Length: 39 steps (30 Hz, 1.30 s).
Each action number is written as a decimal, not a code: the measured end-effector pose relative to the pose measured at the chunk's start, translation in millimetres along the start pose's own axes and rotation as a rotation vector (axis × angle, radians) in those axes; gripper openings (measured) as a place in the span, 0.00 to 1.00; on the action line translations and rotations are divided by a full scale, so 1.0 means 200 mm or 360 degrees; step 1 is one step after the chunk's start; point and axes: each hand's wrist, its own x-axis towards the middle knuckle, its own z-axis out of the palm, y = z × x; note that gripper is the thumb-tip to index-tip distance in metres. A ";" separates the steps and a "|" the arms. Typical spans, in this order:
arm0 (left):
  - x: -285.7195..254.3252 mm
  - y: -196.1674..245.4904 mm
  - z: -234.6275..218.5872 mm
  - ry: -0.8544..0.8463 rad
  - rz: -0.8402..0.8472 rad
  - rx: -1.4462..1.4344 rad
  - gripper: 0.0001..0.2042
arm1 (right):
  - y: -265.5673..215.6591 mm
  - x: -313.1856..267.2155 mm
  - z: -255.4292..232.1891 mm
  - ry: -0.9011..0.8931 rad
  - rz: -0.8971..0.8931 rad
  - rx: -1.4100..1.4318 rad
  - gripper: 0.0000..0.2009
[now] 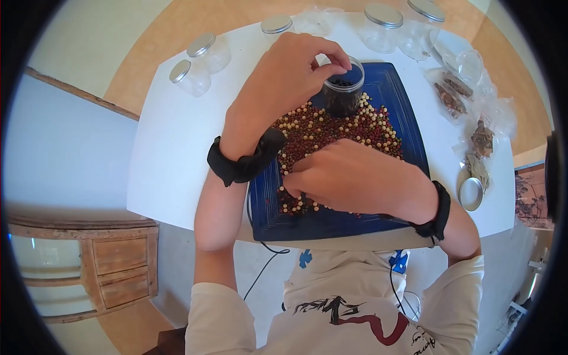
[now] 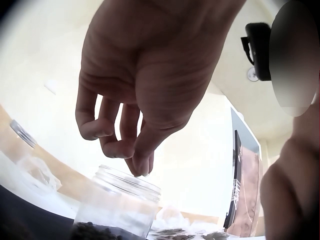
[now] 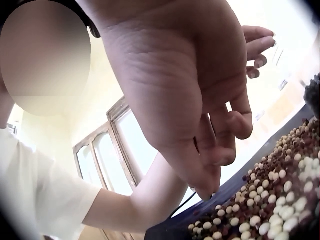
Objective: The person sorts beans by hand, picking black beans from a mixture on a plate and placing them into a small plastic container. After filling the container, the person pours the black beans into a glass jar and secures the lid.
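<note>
My left hand [image 1: 288, 74] is bent over the mouth of a clear jar [image 1: 343, 100] partly filled with small black beans. In the left wrist view its thumb and forefinger [image 2: 142, 167] meet just above the threaded rim, and no bean shows between them. The jar stands on a blue tray [image 1: 408, 112] among a spread of mixed red, green and cream beans [image 1: 319, 127]. Low over the near left part of this spread is my right hand [image 1: 355, 177]. Its thumb and fingertips [image 3: 212, 187] come together beside the beans in the right wrist view; whatever they pinch is hidden.
Lidded clear jars stand along the table's back edge, among them one at left [image 1: 192, 80] and one at right [image 1: 381, 32]. Plastic bags of dried goods [image 1: 452, 97] lie on the right, with a loose metal lid [image 1: 471, 194] nearer me. A black cable [image 1: 269, 260] hangs below the table edge.
</note>
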 end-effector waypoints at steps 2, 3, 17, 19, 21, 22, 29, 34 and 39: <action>0.00 0.01 -0.01 0.0037 0.0077 0.0039 0.07 | 0.01 0.01 -0.05 -0.0057 0.0047 0.0001 0.04; -0.01 0.01 -0.02 0.0052 0.0034 0.0031 0.07 | 0.01 0.01 -0.08 -0.0112 0.0095 0.0004 0.02; -0.50 0.06 -0.19 -0.0952 -0.0432 0.0042 0.06 | 0.34 -0.06 -0.30 0.0882 0.0442 -0.0846 0.04; -0.55 0.07 -0.17 -0.0953 -0.0429 0.0082 0.07 | 0.34 -0.05 -0.29 0.0875 0.0452 -0.0868 0.04; -0.56 0.09 -0.16 -0.1067 -0.0496 0.0079 0.07 | 0.35 -0.06 -0.29 0.0889 0.0425 -0.0951 0.04; -0.57 0.09 -0.15 -0.1066 -0.0500 0.0077 0.07 | 0.35 -0.06 -0.29 0.0886 0.0423 -0.0948 0.04; -0.62 0.11 -0.11 -0.1087 -0.0405 0.0016 0.05 | 0.27 -0.03 -0.28 0.0815 0.0327 -0.0643 0.07; -0.62 0.13 -0.10 -0.1105 -0.0399 0.0024 0.05 | 0.14 0.00 -0.22 0.0583 0.0216 -0.0215 0.06; -0.60 0.15 -0.12 -0.1182 -0.0464 0.0027 0.07 | 0.03 0.00 -0.17 -0.0087 0.0205 0.0159 0.05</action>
